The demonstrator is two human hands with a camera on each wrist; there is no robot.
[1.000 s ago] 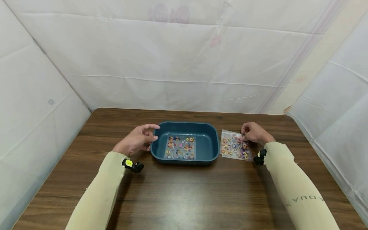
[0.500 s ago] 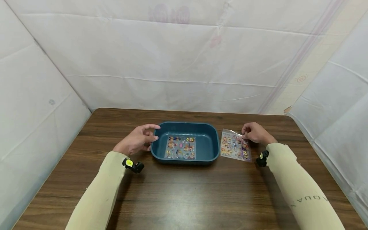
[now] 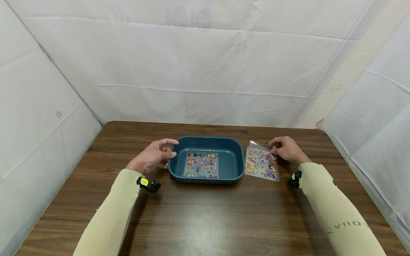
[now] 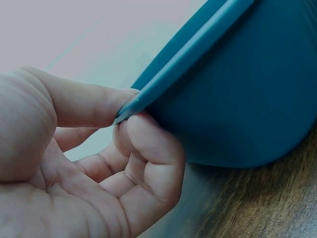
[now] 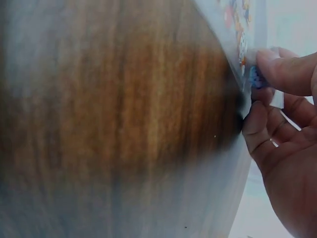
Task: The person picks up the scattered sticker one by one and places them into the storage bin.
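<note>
— What lies on the wooden table (image 3: pixel 205 213)?

— A blue plastic tray (image 3: pixel 235 152) at the middle, with a cartoon sticker sheet (image 3: pixel 201 164) flat on its floor. Just beside its right wall lies a bagged sticker sheet (image 3: pixel 262 163), its far edge lifted off the wood. White sheeting (image 3: pixel 192 71) walls in the table.

— And the hands?

— The left hand (image 3: pixel 153 156) pinches the tray's left rim, thumb on top, fingers curled beneath. The right hand (image 3: pixel 286 148) pinches the bag's far right corner between thumb and fingertips. Both forearms wear cream sleeves with a small black clip at each wrist.

— Any writing?

— The right sleeve (image 3: pixel 339 217) shows letters that seem to read "AQUA".
</note>
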